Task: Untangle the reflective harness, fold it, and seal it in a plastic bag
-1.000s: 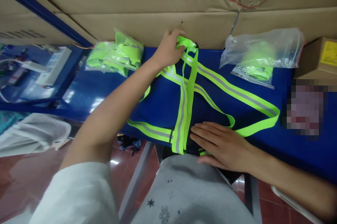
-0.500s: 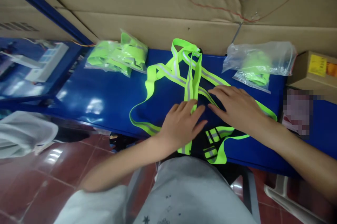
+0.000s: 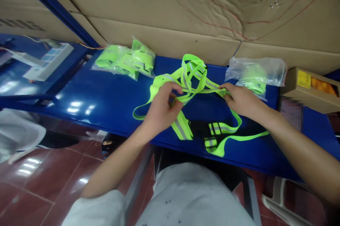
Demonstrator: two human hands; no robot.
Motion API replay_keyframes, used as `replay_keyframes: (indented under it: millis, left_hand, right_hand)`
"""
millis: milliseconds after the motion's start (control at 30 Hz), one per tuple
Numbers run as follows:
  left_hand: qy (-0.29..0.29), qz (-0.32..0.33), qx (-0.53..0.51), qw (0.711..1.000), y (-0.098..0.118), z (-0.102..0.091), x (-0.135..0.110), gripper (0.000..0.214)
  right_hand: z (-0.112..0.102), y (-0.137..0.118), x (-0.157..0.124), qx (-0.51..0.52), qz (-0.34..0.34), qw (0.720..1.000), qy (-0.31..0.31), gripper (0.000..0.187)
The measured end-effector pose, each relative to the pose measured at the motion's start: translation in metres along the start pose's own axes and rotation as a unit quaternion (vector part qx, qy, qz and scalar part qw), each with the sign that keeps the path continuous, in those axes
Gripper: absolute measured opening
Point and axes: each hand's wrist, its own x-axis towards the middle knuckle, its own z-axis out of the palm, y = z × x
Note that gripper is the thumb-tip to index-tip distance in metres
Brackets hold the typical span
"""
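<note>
A tangle of neon-yellow reflective strap [image 3: 181, 127] with a grey stripe lies across the blue table, its loops rising toward the back. My left hand [image 3: 163, 109] curls around part of it on the left, thumb and fingers bent; the exact grip is partly hidden. On the other side my right hand [image 3: 243, 100] pinches a length of the same strap between thumb and fingers. Part of the strap stretches between the two hands. Below them, near the front edge, lie strap ends with black buckles or sliders [image 3: 214, 128].
Clear bags of folded neon straps [image 3: 117, 59] lie at the back left, another bag [image 3: 256, 74] at the back right. A cardboard box [image 3: 300, 82] with orange contents stands farther right. On the left is a white power strip [image 3: 50, 63]. Cardboard [image 3: 159, 35] lines the back.
My left hand has moved left and up and now curls around the strap. My right hand has closed on a strap length. The upper loops have shifted and bunched up.
</note>
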Motion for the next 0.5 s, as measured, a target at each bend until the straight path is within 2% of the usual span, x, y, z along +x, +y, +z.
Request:
replay_keyframes:
  millis: [67, 133, 233, 300, 400, 500]
  left_hand:
    - [0.054, -0.006, -0.02, 0.998, -0.002, -0.009, 0.001, 0.028]
    - [0.059, -0.006, -0.013, 0.998, -0.007, -0.01, -0.003, 0.03]
    - [0.003, -0.005, 0.025, 1.0, -0.016, -0.005, -0.012, 0.035]
    - [-0.044, 0.0, 0.061, 0.997, -0.018, 0.001, -0.016, 0.036]
    - [-0.103, -0.014, 0.138, 0.985, -0.008, 0.008, -0.012, 0.037]
    - [-0.112, -0.043, 0.276, 0.954, 0.007, 0.016, 0.006, 0.056]
  right_hand:
    - [-0.007, 0.003, -0.002, -0.019, 0.037, 0.999, -0.011, 0.054]
    - [-0.01, 0.006, -0.005, -0.034, 0.053, 0.997, -0.044, 0.054]
    - [-0.01, 0.01, -0.008, -0.045, 0.047, 0.993, -0.102, 0.054]
    - [-0.009, 0.011, -0.008, -0.046, 0.035, 0.991, -0.117, 0.059]
    - [-0.002, 0.012, -0.001, -0.049, 0.008, 0.997, -0.067, 0.069]
    - [0.007, 0.007, 0.011, -0.04, 0.002, 0.999, -0.003, 0.085]
